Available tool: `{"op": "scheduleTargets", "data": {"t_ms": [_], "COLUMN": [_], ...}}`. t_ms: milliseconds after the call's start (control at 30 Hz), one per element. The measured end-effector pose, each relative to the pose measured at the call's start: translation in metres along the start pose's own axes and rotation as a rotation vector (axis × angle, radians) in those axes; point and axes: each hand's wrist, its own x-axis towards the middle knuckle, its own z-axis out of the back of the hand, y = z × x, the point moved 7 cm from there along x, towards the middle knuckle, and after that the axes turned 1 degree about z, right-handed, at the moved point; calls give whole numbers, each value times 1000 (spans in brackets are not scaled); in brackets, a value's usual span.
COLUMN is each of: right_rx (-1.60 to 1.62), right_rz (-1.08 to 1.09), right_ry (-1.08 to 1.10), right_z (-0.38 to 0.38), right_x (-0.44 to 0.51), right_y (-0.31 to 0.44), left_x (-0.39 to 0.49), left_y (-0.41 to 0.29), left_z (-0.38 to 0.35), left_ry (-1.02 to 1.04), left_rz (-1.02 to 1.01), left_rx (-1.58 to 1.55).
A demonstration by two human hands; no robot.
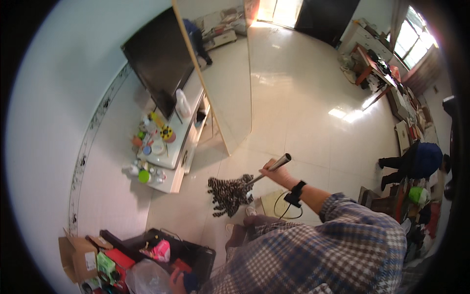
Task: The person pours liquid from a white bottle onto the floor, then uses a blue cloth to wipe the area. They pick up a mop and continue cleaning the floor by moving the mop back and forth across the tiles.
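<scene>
My right hand (276,173) is closed around the metal pole of a mop (282,161), near its upper end. The pole slants down to the mop head (231,193), a bundle of dark and pale mottled strands over the tiled floor, beside my shoes. A black band with a cable circles my right wrist. My left hand (177,280) is low at the bottom edge, next to a clear plastic bag (147,275) and an open black case (198,251). Its fingers are partly hidden, and whether it grips anything is unclear.
A tall mirror (229,95) stands ahead, beside a television (161,55) and a white cabinet (172,158) crowded with bottles and jars. A cardboard box (77,259) is at lower left. On the right, another person (426,160) bends near cluttered furniture.
</scene>
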Motion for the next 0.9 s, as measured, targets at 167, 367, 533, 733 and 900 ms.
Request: {"op": "scheduleTargets", "data": {"t_ms": [167,367,533,733,900], "right_rx": [426,656,610,379,416], "right_rz": [-394,-153,192,342,352], "right_ry": [-34,215,176,205,190], "right_z": [-25,-33,-13,-27,-80], "right_x": [-1,-22,-63,-79,-109], "right_y": [-35,-44,-9,55,86], "left_x": [-23,-37,-34,-17,-7], "left_y": [-6,-23,-73,-159,-198], "left_z": [2,-4,-39,-124,-189], "left_ry": [-38,-34,-18,288,379], "left_rz": [35,-5,-172,-357,-473], "left_rx": [72,103,94,193,283]}}
